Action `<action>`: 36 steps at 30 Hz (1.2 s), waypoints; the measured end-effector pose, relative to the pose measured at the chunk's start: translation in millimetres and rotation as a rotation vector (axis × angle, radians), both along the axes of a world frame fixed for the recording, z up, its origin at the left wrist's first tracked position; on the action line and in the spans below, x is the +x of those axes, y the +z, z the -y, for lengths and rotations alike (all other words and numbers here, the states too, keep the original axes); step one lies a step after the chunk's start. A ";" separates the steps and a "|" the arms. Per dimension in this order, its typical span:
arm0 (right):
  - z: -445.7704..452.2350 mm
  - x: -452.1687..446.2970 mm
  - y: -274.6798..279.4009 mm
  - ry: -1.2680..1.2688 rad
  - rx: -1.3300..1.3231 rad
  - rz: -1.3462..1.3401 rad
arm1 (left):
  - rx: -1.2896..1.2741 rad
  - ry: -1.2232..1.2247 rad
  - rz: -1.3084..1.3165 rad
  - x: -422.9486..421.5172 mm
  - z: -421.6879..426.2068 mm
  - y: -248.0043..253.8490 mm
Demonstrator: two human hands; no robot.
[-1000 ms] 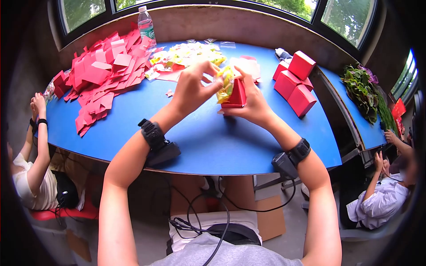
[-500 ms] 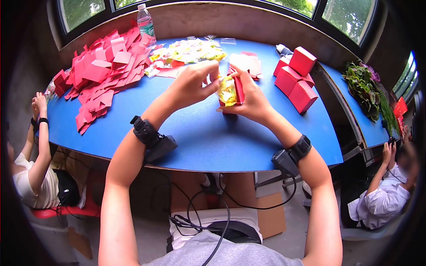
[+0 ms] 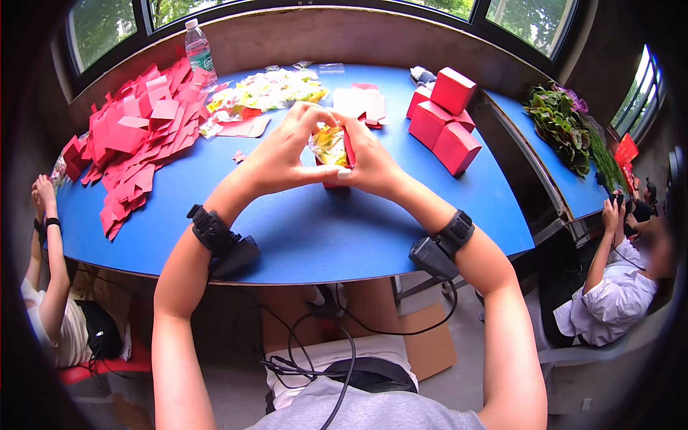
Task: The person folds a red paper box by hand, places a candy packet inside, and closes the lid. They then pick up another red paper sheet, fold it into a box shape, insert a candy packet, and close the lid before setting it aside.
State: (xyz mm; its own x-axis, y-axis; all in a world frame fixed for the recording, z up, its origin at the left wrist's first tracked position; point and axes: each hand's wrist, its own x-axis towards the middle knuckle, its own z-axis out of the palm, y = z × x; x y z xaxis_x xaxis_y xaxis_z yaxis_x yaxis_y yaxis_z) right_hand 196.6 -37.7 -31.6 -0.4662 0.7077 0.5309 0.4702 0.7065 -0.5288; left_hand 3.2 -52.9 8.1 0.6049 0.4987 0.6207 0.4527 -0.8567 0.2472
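A small open red paper box (image 3: 349,152) is between my two hands above the blue table (image 3: 308,236). Yellow clear-wrapped packets (image 3: 330,145) fill its top. From the left, my left hand (image 3: 283,154) curves around the box, thumb along the near side and fingers at the far side. My right hand (image 3: 374,163) grips its right side, the thumb close to the left fingertips. Much of the box is hidden by the hands. Beyond them lie flat red cardboard pieces (image 3: 360,104) and a heap of yellow and white packets (image 3: 276,89).
A large pile of folded red card (image 3: 140,132) covers the table's left. Closed red boxes (image 3: 444,118) are stacked at the right, and a water bottle (image 3: 200,50) stands at the back. People sit at both sides. Leafy plants (image 3: 559,129) lie on another table.
My left hand has come down and closed around the box's left side; before, it was raised beside the packets. The camera view has shifted, so the table's contents appear further left.
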 end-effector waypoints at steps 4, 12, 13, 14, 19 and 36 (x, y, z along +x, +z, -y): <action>1.3 -1.3 0.3 0.008 0.006 -0.037 | -0.118 -0.054 0.007 -3.1 -5.3 -1.7; 0.6 0.5 0.0 0.013 0.032 -0.016 | -0.022 -0.001 0.031 2.9 -4.8 -4.4; 1.3 0.3 0.5 0.009 0.035 -0.010 | -0.022 -0.001 0.031 4.2 -4.0 -5.1; 1.8 0.1 1.1 0.004 0.038 -0.005 | -0.007 0.015 0.029 5.7 -2.9 -5.6; 2.7 0.9 4.2 0.000 0.008 -0.006 | -0.130 0.004 0.049 6.0 -7.4 -7.9; 3.4 -1.9 3.4 -0.004 -0.023 -0.011 | 0.052 -0.131 0.029 -3.9 -11.7 -5.7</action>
State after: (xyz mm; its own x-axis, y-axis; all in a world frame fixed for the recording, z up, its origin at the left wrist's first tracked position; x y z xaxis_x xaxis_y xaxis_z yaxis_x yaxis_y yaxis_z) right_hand 194.7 -41.1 -28.2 -0.4577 0.7214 0.5196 0.4669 0.6924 -0.5501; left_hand -0.8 -41.2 2.4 0.6446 0.3830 0.6617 0.3291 -0.9202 0.2120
